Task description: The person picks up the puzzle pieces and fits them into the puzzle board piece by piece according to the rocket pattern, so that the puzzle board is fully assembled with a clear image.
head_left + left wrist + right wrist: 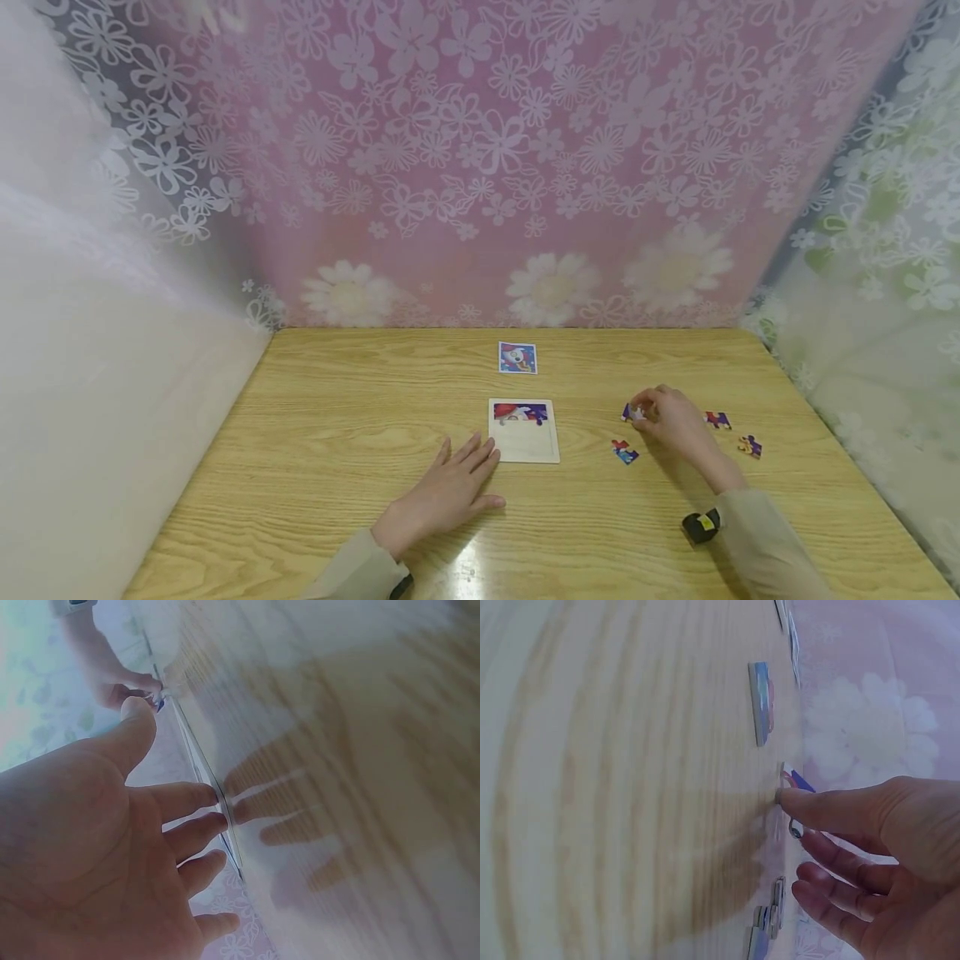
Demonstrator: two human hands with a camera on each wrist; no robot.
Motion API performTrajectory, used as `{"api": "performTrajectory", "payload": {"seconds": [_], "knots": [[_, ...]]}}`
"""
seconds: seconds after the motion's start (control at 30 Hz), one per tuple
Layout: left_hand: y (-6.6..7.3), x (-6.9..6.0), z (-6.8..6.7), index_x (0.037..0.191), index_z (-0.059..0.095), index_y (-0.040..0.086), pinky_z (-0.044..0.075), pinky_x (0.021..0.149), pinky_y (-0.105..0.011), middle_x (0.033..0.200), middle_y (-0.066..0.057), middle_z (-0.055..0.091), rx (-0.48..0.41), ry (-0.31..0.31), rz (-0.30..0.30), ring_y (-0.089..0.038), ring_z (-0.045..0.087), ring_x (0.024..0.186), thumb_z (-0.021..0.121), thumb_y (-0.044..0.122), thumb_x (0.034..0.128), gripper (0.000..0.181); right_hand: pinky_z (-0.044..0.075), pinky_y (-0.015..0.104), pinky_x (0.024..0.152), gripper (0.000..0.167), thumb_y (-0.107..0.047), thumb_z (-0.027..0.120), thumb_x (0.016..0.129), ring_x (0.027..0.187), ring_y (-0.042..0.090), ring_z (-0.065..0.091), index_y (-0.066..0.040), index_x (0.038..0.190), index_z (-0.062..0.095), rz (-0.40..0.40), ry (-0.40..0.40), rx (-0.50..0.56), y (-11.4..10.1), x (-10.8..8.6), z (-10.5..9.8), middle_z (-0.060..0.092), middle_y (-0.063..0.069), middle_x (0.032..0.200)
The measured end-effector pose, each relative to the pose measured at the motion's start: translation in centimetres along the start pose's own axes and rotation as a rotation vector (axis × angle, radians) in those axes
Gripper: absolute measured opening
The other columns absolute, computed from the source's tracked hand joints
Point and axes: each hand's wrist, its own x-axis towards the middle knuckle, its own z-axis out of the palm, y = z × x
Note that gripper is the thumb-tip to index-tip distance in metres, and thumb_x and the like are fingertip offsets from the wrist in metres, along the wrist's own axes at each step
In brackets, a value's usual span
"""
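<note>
On the wooden table a white puzzle tray (523, 446) has its top part filled with red, white and purple pieces; its lower part shows bare backing. My left hand (453, 482) lies with straight, spread fingers at the tray's lower left edge, fingertips touching it. To the right, my right hand (678, 425) pinches a purple and white jigsaw piece (789, 780) between thumb and index finger, at table height. Nearest to that hand, a red and blue jigsaw piece (624, 452) lies flat. Part of the held piece is hidden by the fingers.
A small picture card (517, 357) with a white cartoon figure lies behind the tray. Right of my right hand are a red and purple piece (717, 420) and a yellow and purple piece (750, 447). Flowered cloth (480, 167) hangs along the table's back edge.
</note>
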Motion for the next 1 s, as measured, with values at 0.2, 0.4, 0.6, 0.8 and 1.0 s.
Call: {"api": "performTrajectory", "payload": {"seconds": [0.2,0.4,0.6,0.8,1.0], "knots": [[0.0,0.1,0.1,0.158,0.034,0.009,0.014,0.122,-0.061,0.167,-0.008,0.024,0.005,-0.001,-0.008,-0.029,0.017,0.155,0.045,0.056,0.1022,0.074,0.057,0.045,0.068,0.012,-0.006,0.072,0.093,0.082,0.027,0.069,-0.006,0.105,0.072,0.036,0.034,0.106,-0.1,-0.3,0.0,0.071,0.009,0.091],[0.1,0.0,0.0,0.158,0.035,0.008,0.016,0.122,-0.062,0.166,-0.009,0.025,0.006,0.002,0.000,-0.030,0.018,0.155,0.046,0.056,0.1022,0.074,0.060,0.041,0.068,0.019,-0.014,0.066,0.100,0.092,0.034,0.072,-0.007,0.115,0.074,0.099,0.057,0.280,-0.3,-0.5,-0.4,0.073,0.019,0.109],[0.1,0.0,-0.1,0.157,0.036,0.007,0.017,0.122,-0.062,0.166,-0.010,0.026,0.009,0.002,0.000,-0.030,0.019,0.154,0.046,0.055,0.1019,0.074,0.062,0.040,0.073,0.029,-0.019,0.062,0.103,0.090,0.031,0.074,-0.003,0.126,0.070,0.139,0.043,0.439,-0.5,-0.3,-0.8,0.072,0.023,0.115],[0.2,-0.1,-0.1,0.157,0.035,0.007,0.016,0.122,-0.062,0.166,-0.010,0.025,0.012,0.004,0.002,-0.030,0.019,0.154,0.046,0.055,0.1020,0.074,0.062,0.037,0.079,0.031,-0.017,0.060,0.104,0.096,0.032,0.073,-0.002,0.130,0.067,0.167,0.026,0.515,-0.9,-0.1,-0.9,0.068,0.025,0.123],[0.2,-0.1,0.0,0.157,0.035,0.007,0.015,0.122,-0.062,0.166,-0.010,0.024,0.005,0.007,0.003,-0.031,0.019,0.155,0.046,0.055,0.1025,0.074,0.062,0.036,0.078,0.031,-0.018,0.061,0.103,0.094,0.030,0.074,-0.003,0.129,0.068,0.160,0.027,0.531,-1.2,0.5,-0.4,0.069,0.024,0.121]]}}
